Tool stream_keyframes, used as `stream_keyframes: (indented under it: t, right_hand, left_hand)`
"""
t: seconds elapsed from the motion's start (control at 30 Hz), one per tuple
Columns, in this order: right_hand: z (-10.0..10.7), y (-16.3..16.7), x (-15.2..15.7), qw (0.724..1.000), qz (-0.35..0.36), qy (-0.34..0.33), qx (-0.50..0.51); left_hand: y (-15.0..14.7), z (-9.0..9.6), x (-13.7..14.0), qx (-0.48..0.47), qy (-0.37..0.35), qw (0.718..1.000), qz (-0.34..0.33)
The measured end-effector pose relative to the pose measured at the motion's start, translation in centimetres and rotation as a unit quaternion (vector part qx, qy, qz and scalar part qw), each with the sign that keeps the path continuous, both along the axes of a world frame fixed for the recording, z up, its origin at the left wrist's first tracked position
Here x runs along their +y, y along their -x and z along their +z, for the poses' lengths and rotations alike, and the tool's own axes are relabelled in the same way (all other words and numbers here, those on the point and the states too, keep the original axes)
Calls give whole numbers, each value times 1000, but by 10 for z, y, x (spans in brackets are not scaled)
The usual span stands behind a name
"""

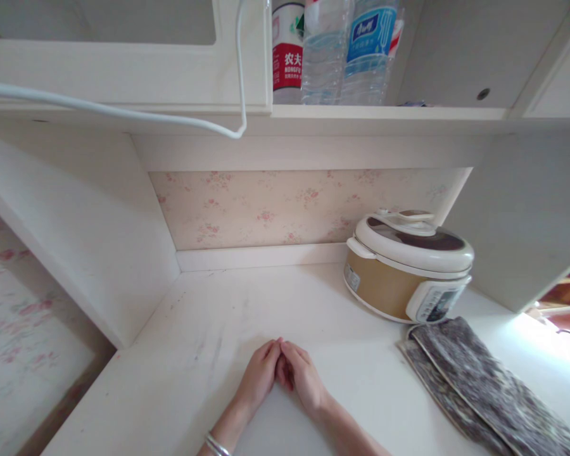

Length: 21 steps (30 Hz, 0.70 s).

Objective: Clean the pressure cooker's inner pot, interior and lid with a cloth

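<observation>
My left hand (pixel 260 375) and my right hand (pixel 306 377) rest together on the white tabletop (pixel 166 392), their thumbs and fingertips meeting. The fingers of both are curled in and pressed together, partly hidden between the palms. No object shows in either hand. A silver bracelet (pixel 217 444) circles my left wrist. Off to the right, apart from the hands, lies a folded grey-brown patterned cloth (pixel 484 386). Behind it stands an oval electric cooker (pixel 384 278), white and gold, with its lid on and a control panel at the front.
Overhead, a shelf (pixel 437 113) bears a red-labelled bottle (pixel 287 60) and clear water bottles (pixel 368 54). A white cable (pixel 137 115) hangs across the cabinet at upper left. Side panels (pixel 95 240) bound the tabletop left and right, with a floral wall (pixel 261 209) behind.
</observation>
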State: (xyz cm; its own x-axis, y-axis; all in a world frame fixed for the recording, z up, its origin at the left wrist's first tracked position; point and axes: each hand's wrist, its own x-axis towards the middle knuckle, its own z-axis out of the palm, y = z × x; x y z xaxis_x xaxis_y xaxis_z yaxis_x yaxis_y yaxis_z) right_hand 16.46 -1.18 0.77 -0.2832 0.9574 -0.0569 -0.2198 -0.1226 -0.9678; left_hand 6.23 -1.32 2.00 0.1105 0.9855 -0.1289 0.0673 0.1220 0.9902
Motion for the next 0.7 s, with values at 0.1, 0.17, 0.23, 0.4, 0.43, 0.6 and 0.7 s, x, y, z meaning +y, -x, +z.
stream_keyframes:
  t: [0.1,0.17,0.23,0.4,0.43,0.6,0.7]
  right_hand:
    - [1,0,0,1000,2,-3,-5]
    - [2,0,0,1000,2,-3,-9]
    - [2,0,0,1000,3,-3,-14]
    - [4,0,-2,1000,6,-9,-22]
    - [4,0,-2,1000,6,-10,-20]
    - [3,1,-1,1000,10,-18,-22]
    - [1,1,0,999,11,-28,-34]
  left_hand:
    - [1,-1,0,11,4,1000,3]
    - [1,-1,0,17,6,1000,4]
    - [1,0,-1,17,7,1000,6]
    - [0,5,-2,8,21,1000,8]
    - [0,6,-3,1,29,1000,9]
    - [3,2,-1,-37,69,997,10]
    - [5,-5,1,-50,79,996,9]
